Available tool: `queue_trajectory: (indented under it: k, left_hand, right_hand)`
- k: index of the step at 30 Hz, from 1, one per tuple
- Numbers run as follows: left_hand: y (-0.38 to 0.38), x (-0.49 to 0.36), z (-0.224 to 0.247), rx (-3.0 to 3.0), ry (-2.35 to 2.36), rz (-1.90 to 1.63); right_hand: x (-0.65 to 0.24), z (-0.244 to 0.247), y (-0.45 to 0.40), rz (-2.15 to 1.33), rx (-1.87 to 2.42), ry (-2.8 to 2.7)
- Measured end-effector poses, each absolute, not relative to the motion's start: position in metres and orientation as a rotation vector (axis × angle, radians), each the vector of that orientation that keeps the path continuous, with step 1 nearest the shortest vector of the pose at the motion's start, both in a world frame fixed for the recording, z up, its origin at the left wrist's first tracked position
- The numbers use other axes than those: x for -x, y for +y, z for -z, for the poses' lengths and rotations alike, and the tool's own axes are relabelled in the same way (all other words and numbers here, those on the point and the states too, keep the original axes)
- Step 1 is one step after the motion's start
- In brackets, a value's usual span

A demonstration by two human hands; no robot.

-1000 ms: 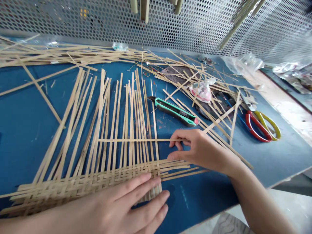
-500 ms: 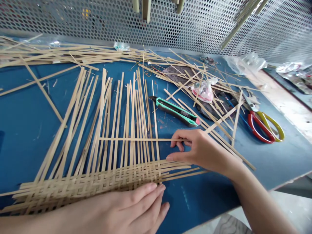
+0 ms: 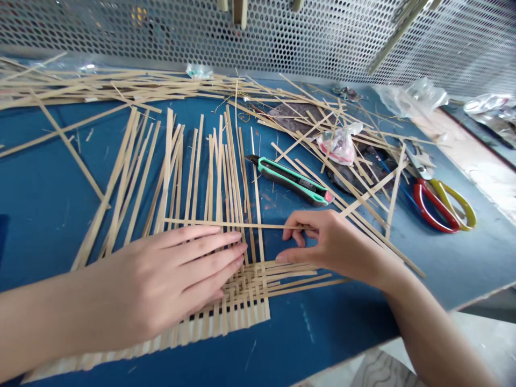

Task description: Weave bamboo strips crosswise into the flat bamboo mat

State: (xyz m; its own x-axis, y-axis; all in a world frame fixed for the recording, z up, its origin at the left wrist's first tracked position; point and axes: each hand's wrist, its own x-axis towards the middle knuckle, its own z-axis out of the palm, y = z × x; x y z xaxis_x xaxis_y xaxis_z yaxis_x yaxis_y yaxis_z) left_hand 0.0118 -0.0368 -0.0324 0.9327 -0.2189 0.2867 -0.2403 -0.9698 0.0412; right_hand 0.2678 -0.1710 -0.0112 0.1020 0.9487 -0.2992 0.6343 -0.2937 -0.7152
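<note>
**Woven mat:** a flat, pale bamboo mat (image 3: 250, 290) in a tight over-and-under weave lies on the blue surface (image 3: 290, 344), close to its near edge; the left hand covers much of it.

**Upright strips:** long, thin loose strips (image 3: 181, 177) fan out from the mat's far side, unwoven, spread unevenly and slightly tilted.

**Cross strip:** a single thin strip (image 3: 201, 222) lies crosswise over the upright strips, just beyond the mat and parallel to its woven rows.

**Left hand:** the left hand (image 3: 157, 279) lies flat on the mat and the base of the upright strips, its fingers (image 3: 209, 247) open, extended and close together, gripping nothing.

**Right hand:** the right hand (image 3: 334, 244) is just beyond the mat's right corner, its fingers (image 3: 298, 217) curled, partly closed and holding the right end of the cross strip; the thumb is apart from them, near the mat's corner.

**Knife:** a green-and-black utility knife (image 3: 292, 181) lies beyond the mat, on the surface.

**Scissors:** red-and-yellow-handled scissors (image 3: 439, 207) lie well right of the mat.

**Clutter:** a pile of loose strips (image 3: 121, 86) and a pinkish plastic bag (image 3: 341, 144) lie beyond the mat, before a perforated metal panel (image 3: 258, 32).
</note>
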Motion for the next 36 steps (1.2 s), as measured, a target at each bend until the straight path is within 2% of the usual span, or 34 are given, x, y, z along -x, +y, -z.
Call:
queue_trajectory:
  k: [3,30,36]
  left_hand:
    - [-0.031,-0.022,0.025,-3.005,-0.503,-0.471]
    - [-0.012,-0.071,0.029,-2.845,-0.538,-0.562]
    - [-0.011,-0.085,0.031,-2.814,-0.492,-0.493]
  right_hand:
    - [-0.269,0.011,-0.171,-1.067,1.978,-1.521]
    - [-0.27,0.002,-0.173,-1.279,1.872,-1.336]
    - [-0.269,0.002,-0.172,-1.266,1.872,-1.336]
